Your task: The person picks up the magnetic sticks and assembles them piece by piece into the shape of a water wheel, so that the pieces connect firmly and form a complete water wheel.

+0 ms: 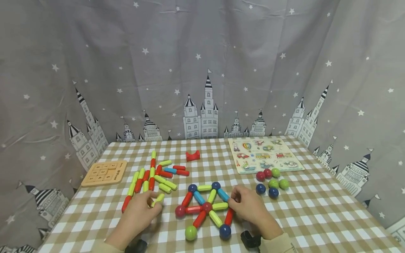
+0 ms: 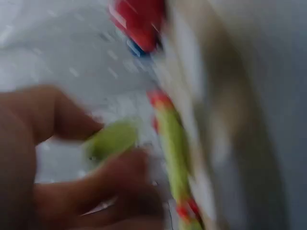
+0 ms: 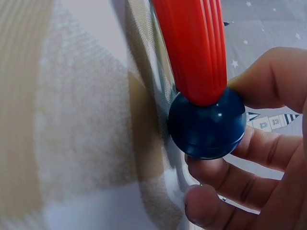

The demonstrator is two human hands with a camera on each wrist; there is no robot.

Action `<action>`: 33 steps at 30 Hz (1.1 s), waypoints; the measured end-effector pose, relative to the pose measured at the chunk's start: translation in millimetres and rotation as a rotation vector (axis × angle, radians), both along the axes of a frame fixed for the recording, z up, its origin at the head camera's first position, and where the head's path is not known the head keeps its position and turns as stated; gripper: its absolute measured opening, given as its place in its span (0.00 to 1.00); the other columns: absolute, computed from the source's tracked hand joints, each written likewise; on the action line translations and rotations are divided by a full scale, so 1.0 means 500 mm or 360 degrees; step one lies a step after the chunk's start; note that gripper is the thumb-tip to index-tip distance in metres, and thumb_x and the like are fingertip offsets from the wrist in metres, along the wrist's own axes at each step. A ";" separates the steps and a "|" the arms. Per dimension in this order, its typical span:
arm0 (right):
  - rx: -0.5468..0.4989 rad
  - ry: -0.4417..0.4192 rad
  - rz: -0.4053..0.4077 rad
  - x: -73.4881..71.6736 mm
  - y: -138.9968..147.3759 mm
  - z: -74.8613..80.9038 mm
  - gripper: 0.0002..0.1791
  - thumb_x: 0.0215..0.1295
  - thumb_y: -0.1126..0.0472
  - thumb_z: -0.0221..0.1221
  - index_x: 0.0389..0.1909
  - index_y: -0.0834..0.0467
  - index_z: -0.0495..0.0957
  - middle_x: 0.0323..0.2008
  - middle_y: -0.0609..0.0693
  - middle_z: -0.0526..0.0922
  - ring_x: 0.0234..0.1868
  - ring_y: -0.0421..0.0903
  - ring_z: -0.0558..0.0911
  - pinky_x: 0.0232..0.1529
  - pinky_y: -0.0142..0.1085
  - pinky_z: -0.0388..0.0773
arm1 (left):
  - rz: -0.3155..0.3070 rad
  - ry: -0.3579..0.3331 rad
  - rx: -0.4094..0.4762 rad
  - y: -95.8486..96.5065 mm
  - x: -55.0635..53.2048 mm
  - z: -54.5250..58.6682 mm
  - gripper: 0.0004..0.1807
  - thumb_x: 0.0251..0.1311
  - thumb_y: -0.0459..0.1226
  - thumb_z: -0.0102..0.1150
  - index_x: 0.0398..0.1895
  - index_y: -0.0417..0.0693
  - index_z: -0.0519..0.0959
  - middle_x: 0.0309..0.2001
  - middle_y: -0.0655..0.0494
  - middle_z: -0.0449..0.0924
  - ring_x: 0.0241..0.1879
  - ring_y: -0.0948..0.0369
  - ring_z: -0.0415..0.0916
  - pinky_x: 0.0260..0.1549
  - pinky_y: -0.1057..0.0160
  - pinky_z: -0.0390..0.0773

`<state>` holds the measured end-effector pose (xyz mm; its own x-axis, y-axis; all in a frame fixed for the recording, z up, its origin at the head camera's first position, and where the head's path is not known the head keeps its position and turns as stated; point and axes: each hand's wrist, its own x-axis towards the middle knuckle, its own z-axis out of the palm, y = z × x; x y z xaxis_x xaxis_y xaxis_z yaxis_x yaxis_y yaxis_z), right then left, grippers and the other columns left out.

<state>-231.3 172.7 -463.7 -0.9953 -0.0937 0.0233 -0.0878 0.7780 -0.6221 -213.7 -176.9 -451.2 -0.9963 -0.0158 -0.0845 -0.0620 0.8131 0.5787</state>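
My left hand (image 1: 139, 212) pinches a short yellow-green magnetic rod (image 1: 158, 200) between thumb and fingers, left of a wheel-shaped figure; that rod (image 2: 112, 141) is blurred in the left wrist view. The figure lies flat, with rods running out from a red centre ball (image 1: 207, 207). Around it sit a red ball (image 1: 180, 211), a green ball (image 1: 191, 232) and several blue balls, among them one (image 1: 225, 232) nearest me. On the figure's right side, my right hand (image 1: 248, 207) grips a dark blue ball (image 3: 207, 127) joined to a red rod (image 3: 194, 48). The head view hides that ball.
Loose rods (image 1: 152, 177) in red, yellow-green and blue lie at back left, near a wooden number puzzle (image 1: 104, 173). A red curved piece (image 1: 193, 155) stands at the back. Spare balls (image 1: 273, 183) sit at right before a picture puzzle board (image 1: 265, 154).
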 end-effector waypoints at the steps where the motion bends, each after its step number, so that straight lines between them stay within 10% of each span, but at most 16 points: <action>1: 0.0003 0.0001 0.0003 -0.001 0.000 0.001 0.08 0.61 0.54 0.67 0.31 0.47 0.76 0.27 0.45 0.75 0.27 0.43 0.73 0.26 0.35 0.67 | -0.0048 -0.0059 0.0108 0.008 0.008 0.003 0.18 0.57 0.40 0.65 0.50 0.41 0.83 0.31 0.53 0.80 0.27 0.58 0.73 0.24 0.60 0.74; 6: 0.0015 0.0013 0.0020 -0.003 -0.004 0.009 0.08 0.61 0.54 0.67 0.31 0.47 0.76 0.26 0.45 0.75 0.27 0.43 0.73 0.26 0.35 0.68 | -0.0266 -0.0313 0.0357 0.023 0.037 0.007 0.07 0.57 0.39 0.69 0.37 0.47 0.84 0.25 0.56 0.80 0.22 0.60 0.74 0.21 0.63 0.72; 14: 0.0031 0.0028 0.0012 -0.001 0.002 0.006 0.08 0.60 0.54 0.67 0.30 0.47 0.76 0.25 0.44 0.75 0.26 0.43 0.73 0.24 0.35 0.67 | -0.0335 -0.0438 0.0626 0.045 0.040 -0.020 0.19 0.63 0.46 0.69 0.47 0.44 0.76 0.22 0.53 0.82 0.17 0.61 0.74 0.17 0.66 0.67; 24: 0.0052 -0.0004 0.0099 0.004 0.007 0.011 0.09 0.60 0.51 0.65 0.28 0.47 0.75 0.22 0.42 0.76 0.21 0.41 0.74 0.23 0.35 0.67 | -0.0546 -0.0162 0.0687 0.078 0.031 -0.042 0.17 0.69 0.46 0.64 0.47 0.45 0.71 0.20 0.56 0.78 0.18 0.59 0.77 0.17 0.66 0.71; 33: -0.0016 -0.0073 0.0147 0.005 0.010 0.009 0.10 0.62 0.51 0.66 0.28 0.48 0.75 0.22 0.43 0.77 0.19 0.41 0.77 0.22 0.35 0.68 | -0.0630 -0.0188 0.0656 0.089 0.030 -0.042 0.18 0.70 0.51 0.63 0.52 0.50 0.75 0.25 0.57 0.80 0.20 0.59 0.77 0.19 0.65 0.72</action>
